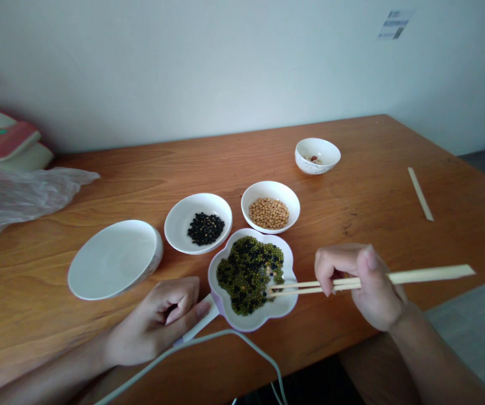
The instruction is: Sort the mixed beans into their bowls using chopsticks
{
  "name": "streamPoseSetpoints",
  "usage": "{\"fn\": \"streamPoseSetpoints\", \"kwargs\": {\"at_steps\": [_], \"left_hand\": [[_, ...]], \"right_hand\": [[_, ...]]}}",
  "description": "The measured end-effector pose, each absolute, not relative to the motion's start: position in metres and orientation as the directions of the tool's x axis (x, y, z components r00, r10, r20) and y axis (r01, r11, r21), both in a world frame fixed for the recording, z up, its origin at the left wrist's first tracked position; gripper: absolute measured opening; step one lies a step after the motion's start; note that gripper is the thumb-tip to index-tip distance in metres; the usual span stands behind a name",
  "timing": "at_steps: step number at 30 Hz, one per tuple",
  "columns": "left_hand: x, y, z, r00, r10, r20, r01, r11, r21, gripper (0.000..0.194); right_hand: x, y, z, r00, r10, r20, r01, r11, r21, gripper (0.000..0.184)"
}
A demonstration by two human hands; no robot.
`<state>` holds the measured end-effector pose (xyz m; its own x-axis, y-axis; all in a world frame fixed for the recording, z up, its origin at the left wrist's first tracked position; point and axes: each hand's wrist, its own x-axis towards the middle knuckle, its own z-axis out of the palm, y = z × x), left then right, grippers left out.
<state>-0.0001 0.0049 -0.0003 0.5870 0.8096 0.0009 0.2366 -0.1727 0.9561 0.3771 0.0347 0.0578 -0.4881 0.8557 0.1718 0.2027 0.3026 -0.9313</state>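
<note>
My left hand [162,320] is closed round the handle [202,319] of a white flower-shaped dish [282,315]. Mixed green and black beans [246,273] lie in the dish, with a few pale ones at its right side. In my right hand [363,281] is a pair of wooden chopsticks [420,275], their tips down among the beans at the dish's right side. Whether the tips pinch a bean is too small to tell. Just behind the dish stand a bowl of black beans [206,228] and a bowl of yellow soybeans [269,213].
An empty white bowl [113,259] stands at the left. Farther back is a small bowl [317,154] with a few bits inside. A wooden strip [420,194] lies at the right, a plastic bag [27,191] far left. A pale cable [225,333] runs below the dish.
</note>
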Motion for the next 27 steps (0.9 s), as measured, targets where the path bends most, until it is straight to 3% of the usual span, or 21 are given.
{"fn": "streamPoseSetpoints", "kwargs": {"at_steps": [4,7,13,22,27], "left_hand": [[0.0,0.005,0.001,0.59,0.807,0.01,0.227,-0.178,0.957,0.04],[0.0,0.005,0.002,0.592,0.806,0.005,0.22,-0.168,0.961,0.04],[0.001,0.006,0.002,0.595,0.803,0.013,0.215,-0.176,0.961,0.04],[0.001,0.006,0.001,0.596,0.803,0.006,0.223,-0.173,0.959,0.04],[0.0,0.006,-0.001,0.599,0.801,0.01,0.229,-0.183,0.956,0.039]], "right_hand": [[0.375,0.035,0.064,-0.372,0.9,0.227,0.152,0.301,-0.941,0.08],[0.377,0.035,0.072,-0.154,0.927,0.343,0.074,0.357,-0.931,0.082],[0.389,0.038,0.077,0.264,0.801,0.537,0.132,0.522,-0.843,0.071],[0.378,0.056,0.069,0.284,0.827,0.484,0.094,0.479,-0.873,0.077],[0.387,0.048,0.071,0.017,0.914,0.405,0.046,0.404,-0.914,0.081]]}}
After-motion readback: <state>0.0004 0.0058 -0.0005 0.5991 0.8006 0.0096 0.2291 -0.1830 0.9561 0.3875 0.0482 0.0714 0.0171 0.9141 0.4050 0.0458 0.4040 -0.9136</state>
